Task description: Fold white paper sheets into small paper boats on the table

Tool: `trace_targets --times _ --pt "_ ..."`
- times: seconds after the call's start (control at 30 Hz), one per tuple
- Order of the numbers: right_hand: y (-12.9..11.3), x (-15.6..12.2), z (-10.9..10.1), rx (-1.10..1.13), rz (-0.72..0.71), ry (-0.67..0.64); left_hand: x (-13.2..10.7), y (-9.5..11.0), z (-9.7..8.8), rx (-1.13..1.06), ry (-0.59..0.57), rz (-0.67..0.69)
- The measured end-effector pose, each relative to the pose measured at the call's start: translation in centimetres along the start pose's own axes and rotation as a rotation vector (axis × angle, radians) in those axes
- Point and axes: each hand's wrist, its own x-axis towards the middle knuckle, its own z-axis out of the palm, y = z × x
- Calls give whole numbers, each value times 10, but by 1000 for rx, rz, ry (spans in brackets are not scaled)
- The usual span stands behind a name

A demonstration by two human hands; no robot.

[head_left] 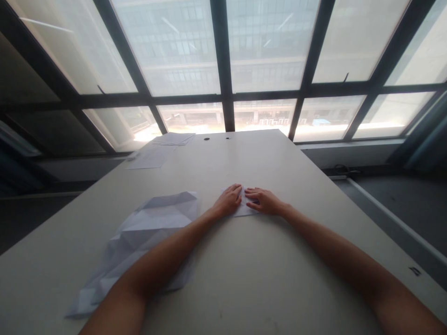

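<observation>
Clearly you have working room ahead: the broad white tabletop (265,167) runs from your hands to its far edge, below the dark-framed windows (263,46), and its right edge lies well out from your right forearm. On your left the large, creased white paper sheet (146,223) takes up much of the surface — your left forearm passes over it. Farther off, flat white paper sheets (148,157) lie toward the far left corner, and a dark round hole (206,139) sits near the far edge.

The small folded white paper piece (245,211) lies right of the creased sheet, about midway between the surface's side edges, directly under your fingers. Your right hand (266,201) rests palm down on its right part, fingers extended, thumb apart. Your left hand (229,201) covers its left part, fingers close together — whether they pinch it, you cannot tell.
</observation>
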Motion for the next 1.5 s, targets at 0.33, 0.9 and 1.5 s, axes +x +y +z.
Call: trace_targets --times 0.33,0.9,1.5 --pt "9 2 7 37 48 -5 -1 0 0 100 -113 -23" --pt "2 2 7 -192 217 -171 -1 2 -3 94 -226 -44" --pt "34 4 2 -233 534 -57 -2 8 -10 96 -238 -43"
